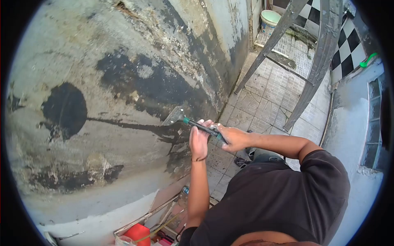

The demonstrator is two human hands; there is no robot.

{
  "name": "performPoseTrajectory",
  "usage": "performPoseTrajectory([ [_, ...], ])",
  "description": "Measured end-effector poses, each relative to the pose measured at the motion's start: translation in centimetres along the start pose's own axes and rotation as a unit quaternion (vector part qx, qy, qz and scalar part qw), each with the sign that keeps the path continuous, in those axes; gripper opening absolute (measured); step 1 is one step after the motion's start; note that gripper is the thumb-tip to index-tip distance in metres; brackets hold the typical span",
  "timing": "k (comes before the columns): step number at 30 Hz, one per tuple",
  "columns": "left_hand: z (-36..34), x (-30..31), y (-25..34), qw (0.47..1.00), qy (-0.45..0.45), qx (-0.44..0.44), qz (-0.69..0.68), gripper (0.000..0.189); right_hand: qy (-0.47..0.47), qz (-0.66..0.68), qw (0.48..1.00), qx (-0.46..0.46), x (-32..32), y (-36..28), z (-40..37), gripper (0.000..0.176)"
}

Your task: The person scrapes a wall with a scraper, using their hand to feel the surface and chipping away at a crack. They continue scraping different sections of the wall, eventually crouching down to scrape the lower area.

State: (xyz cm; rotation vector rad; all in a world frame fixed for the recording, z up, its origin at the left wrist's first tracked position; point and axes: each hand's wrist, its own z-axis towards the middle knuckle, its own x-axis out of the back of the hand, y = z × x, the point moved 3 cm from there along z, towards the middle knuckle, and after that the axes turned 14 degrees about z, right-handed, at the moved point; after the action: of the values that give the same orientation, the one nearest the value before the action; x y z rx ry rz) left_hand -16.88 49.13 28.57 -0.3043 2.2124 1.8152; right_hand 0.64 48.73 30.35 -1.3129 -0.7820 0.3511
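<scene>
A long-handled scraper (201, 127) with a black and green handle is held between my two hands. Its wide flat blade (174, 116) lies against the stained wall (123, 110), at the lower edge of a dark patch. My left hand (199, 143) is closed around the middle of the handle, nearer the blade, and its fingers are partly hidden. Around the rear end of the handle my right hand (233, 138) is closed, with whitish dust on its fingers.
A wooden ladder-like frame (310, 78) stands on the tiled floor (262, 98) to the right. Beyond it is a bucket (270, 18). Below the wall sits a red container (138, 233) among clutter. A barred window (372, 127) is at far right.
</scene>
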Motion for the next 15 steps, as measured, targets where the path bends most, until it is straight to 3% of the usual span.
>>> performPoseTrajectory([
  [1, 0.6, -0.7, 0.1, 0.996, -0.033, -0.021, -0.077, 0.039, -0.003, -0.01, 1.0, 0.003, 0.2, -1.0, -1.1, 0.083],
  [4, 1.0, -3.7, 0.4, 0.984, -0.016, -0.051, -0.171, 0.024, 0.012, -0.024, 1.0, -0.003, 0.9, -2.3, -3.9, 0.078],
  [7, 1.6, -5.8, 1.6, 0.974, -0.009, -0.079, -0.213, 0.025, 0.039, -0.057, 0.997, -0.026, 1.4, -2.4, -6.4, 0.069],
  [9, 1.9, -7.0, 2.7, 0.971, 0.031, -0.082, -0.223, 0.029, 0.035, 0.068, 0.983, -0.169, 1.4, -1.3, -7.2, 0.06],
  [11, 3.3, -7.6, 3.7, 0.98, 0.06, -0.066, -0.178, 0.032, 0.071, 0.099, 0.982, -0.141, 0.5, 1.3, -6.0, 0.05],
  [13, 4.9, -8.4, 5.8, 0.98, 0.094, -0.078, -0.16, 0.035, 0.119, 0.278, 0.953, -0.006, 0.2, 2.1, -2.9, 0.04],
  [15, 6.4, -8.4, 8.2, 0.98, 0.128, -0.135, -0.073, 0.035, 0.109, 0.322, 0.94, -0.003, 1.7, 0.5, 0.3, 0.03],
])
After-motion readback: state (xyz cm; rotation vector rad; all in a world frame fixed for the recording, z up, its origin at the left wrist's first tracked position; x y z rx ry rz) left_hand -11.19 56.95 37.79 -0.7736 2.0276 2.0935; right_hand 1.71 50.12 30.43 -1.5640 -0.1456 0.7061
